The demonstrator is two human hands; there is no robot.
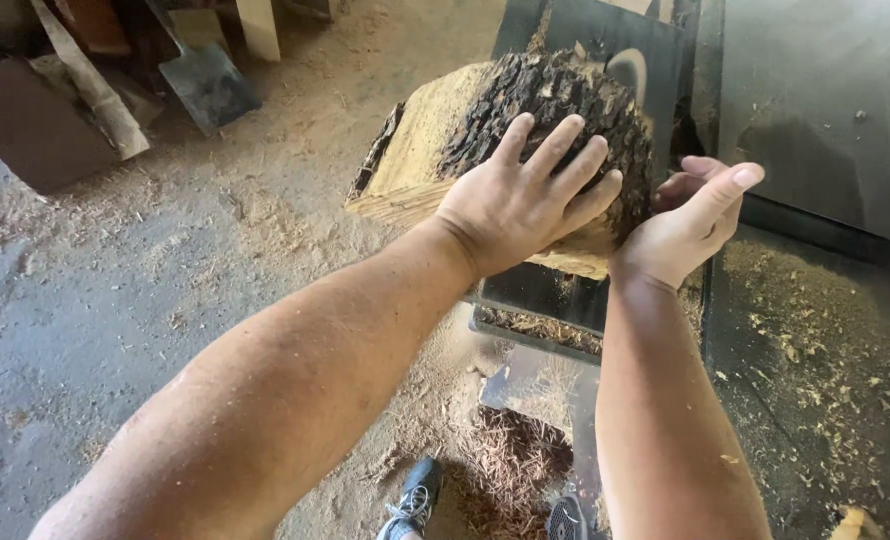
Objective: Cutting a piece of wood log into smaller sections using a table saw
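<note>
Log [525, 130] sits on the dark tabletop [815, 330] by the blade [630, 70]. My left hand [520, 205] lies flat on bark, right hand [690, 225] cups its end. I'd keep fingers clear, push steady.

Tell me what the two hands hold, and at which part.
A thick slab of log. The left hand lies flat on its bark side; the right hand grips its right end.
</note>
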